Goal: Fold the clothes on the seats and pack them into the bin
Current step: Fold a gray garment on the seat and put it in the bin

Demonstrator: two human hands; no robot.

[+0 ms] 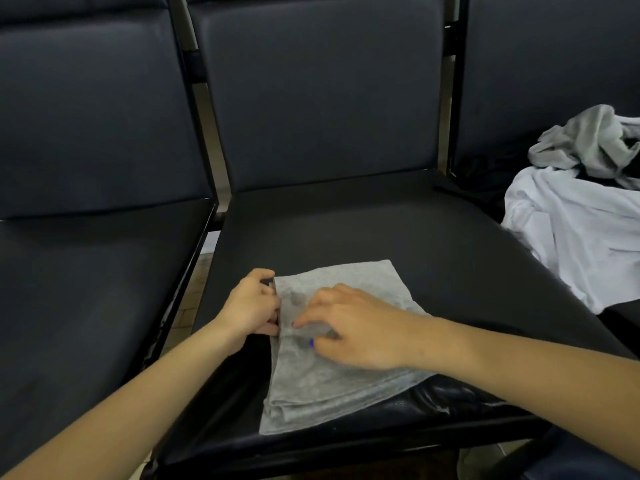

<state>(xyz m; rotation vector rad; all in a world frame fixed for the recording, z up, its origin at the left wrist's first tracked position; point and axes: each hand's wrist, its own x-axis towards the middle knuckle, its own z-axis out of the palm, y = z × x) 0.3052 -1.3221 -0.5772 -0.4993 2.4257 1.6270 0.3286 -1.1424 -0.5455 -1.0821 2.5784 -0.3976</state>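
A folded grey garment (322, 379) lies flat on the front of the middle black seat (346, 230). My left hand (251, 303) grips its left edge, fingers curled under the fabric. On top of the garment, my right hand (353, 329) presses down with fingers bent, the fingertips near the left edge. A loose white garment (571, 237) and a crumpled grey one (588, 143) are piled on the right seat. No bin is in view.
The left black seat (86, 289) stands beside the middle one, with a narrow gap (197, 271) showing tiled floor between them. Padded backrests (322, 91) rise behind all the seats. The white garment spills over the middle seat's right edge.
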